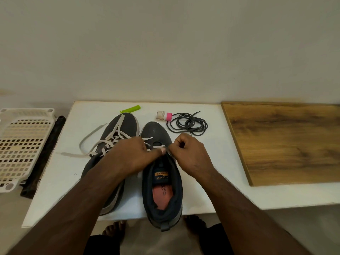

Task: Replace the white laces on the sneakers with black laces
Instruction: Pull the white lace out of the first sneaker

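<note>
White lace (117, 138) was seen loosened across the left sneaker (117, 129) at frame centre — tails spilled onto the white table (198, 162). Right sneaker (161, 181) lace was pinched at the top eyelets by both hands: left hand (132, 155) and right hand (189, 153), fingers curled on it. Black laces (187, 124) were coiled upper centre-right, beside a pink-capped bottle (164, 115).

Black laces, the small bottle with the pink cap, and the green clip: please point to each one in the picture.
black laces (187, 123): head view, on the middle of the coiled bundle.
small bottle (161, 115): head view, on its label, left of the pink cap.
green clip (131, 108): head view, on the middle of its body.
</note>
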`<state>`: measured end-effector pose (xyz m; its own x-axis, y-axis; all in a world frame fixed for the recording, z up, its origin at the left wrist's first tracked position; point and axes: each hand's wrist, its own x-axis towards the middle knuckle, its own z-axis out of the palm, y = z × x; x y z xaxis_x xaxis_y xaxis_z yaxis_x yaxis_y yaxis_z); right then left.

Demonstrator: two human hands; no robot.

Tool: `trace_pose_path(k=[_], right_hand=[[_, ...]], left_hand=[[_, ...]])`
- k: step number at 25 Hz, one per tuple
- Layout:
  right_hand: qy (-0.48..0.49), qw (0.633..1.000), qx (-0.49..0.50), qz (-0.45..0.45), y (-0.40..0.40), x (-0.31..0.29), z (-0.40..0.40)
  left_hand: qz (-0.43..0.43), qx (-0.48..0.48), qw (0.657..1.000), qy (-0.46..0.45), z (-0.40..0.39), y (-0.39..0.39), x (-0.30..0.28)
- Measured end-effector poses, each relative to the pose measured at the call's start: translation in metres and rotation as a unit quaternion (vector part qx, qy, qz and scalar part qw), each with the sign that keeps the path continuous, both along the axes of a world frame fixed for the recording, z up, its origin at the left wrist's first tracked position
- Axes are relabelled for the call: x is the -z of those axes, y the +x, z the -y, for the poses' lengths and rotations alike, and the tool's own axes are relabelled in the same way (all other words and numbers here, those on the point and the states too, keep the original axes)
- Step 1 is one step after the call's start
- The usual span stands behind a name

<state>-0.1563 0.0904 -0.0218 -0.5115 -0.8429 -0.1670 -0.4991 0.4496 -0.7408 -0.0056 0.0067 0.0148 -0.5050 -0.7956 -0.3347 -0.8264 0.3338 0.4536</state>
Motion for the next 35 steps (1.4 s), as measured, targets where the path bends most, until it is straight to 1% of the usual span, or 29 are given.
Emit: trace_pose_path(k=[1, 2, 3, 5, 6, 10, 12, 13, 15, 16, 17, 18, 20, 21, 23, 26, 27, 28, 30, 31, 32, 33, 35], right_hand=[[-0.024, 1.0, -0.003, -0.003, -0.002, 0.001, 0.001], [-0.038, 0.999, -0.023, -0.006, -0.002, 0.002, 0.001], [-0.042, 0.997, -0.054, -0.019, -0.001, 0.004, 0.001], [-0.031, 0.99, -0.119, -0.073, 0.002, 0.009, 0.0], [-0.035, 0.986, -0.133, -0.095, 0.004, 0.013, 0.001], [-0.043, 0.978, -0.138, -0.153, 0.013, 0.023, 0.001], [-0.05, 0.977, -0.121, -0.17, 0.017, 0.026, 0.002], [-0.053, 0.981, -0.093, -0.161, 0.017, 0.027, 0.002], [-0.048, 0.993, -0.003, -0.11, 0.012, 0.027, 0.005], [-0.05, 0.995, 0.019, -0.086, 0.009, 0.026, 0.005], [-0.06, 0.995, 0.006, -0.078, 0.007, 0.026, 0.004], [-0.064, 0.994, -0.036, -0.086, 0.007, 0.025, 0.002], [-0.061, 0.985, -0.116, -0.116, 0.011, 0.025, -0.001], [-0.063, 0.979, -0.131, -0.14, 0.013, 0.026, 0.0], [-0.064, 0.981, -0.101, -0.155, 0.016, 0.029, 0.002], [-0.075, 0.994, 0.028, -0.077, 0.009, 0.026, 0.004], [-0.084, 0.994, 0.025, -0.069, 0.007, 0.026, 0.003], [-0.082, 0.993, -0.008, -0.081, 0.008, 0.025, 0.001], [-0.052, 0.987, -0.093, -0.122, 0.012, 0.028, -0.001], [-0.044, 0.982, -0.111, -0.147, 0.014, 0.029, 0.0], [-0.055, 0.98, -0.11, -0.155, 0.015, 0.032, 0.001], [-0.067, 0.983, -0.088, -0.144, 0.015, 0.033, 0.001], [-0.082, 0.995, 0.012, -0.06, 0.01, 0.031, 0.005]], left_hand=[[0.019, 0.01, 0.999, 0.033, 0.0, 0.001, 0.003], [0.017, 0.007, 0.998, 0.055, 0.002, 0.002, 0.005], [-0.003, -0.002, 0.998, 0.065, 0.004, 0.004, 0.008], [-0.059, -0.021, 0.995, 0.077, 0.006, 0.006, 0.012], [-0.078, -0.025, 0.993, 0.08, 0.007, 0.006, 0.013], [-0.097, -0.005, 0.992, 0.084, 0.011, 0.008, 0.02], [-0.104, -0.006, 0.99, 0.099, 0.012, 0.008, 0.02], [-0.107, -0.009, 0.988, 0.108, 0.012, 0.008, 0.02], [-0.107, -0.015, 0.987, 0.115, 0.012, 0.007, 0.02], [-0.105, -0.015, 0.988, 0.111, 0.012, 0.006, 0.02], [-0.102, -0.016, 0.989, 0.105, 0.012, 0.006, 0.02], [-0.101, -0.016, 0.99, 0.1, 0.012, 0.007, 0.02], [-0.099, -0.012, 0.991, 0.093, 0.013, 0.007, 0.021], [-0.098, -0.011, 0.991, 0.093, 0.014, 0.007, 0.022], [-0.101, -0.015, 0.989, 0.103, 0.013, 0.007, 0.022], [-0.105, -0.023, 0.988, 0.11, 0.013, 0.007, 0.022], [-0.107, -0.023, 0.988, 0.112, 0.013, 0.007, 0.022], [-0.108, -0.023, 0.988, 0.111, 0.013, 0.007, 0.022], [-0.106, -0.022, 0.989, 0.103, 0.013, 0.008, 0.022], [-0.103, -0.02, 0.989, 0.101, 0.013, 0.008, 0.022], [-0.101, -0.019, 0.99, 0.1, 0.014, 0.007, 0.022], [-0.1, -0.022, 0.989, 0.104, 0.014, 0.007, 0.022], [-0.104, -0.03, 0.987, 0.116, 0.013, 0.007, 0.022]])
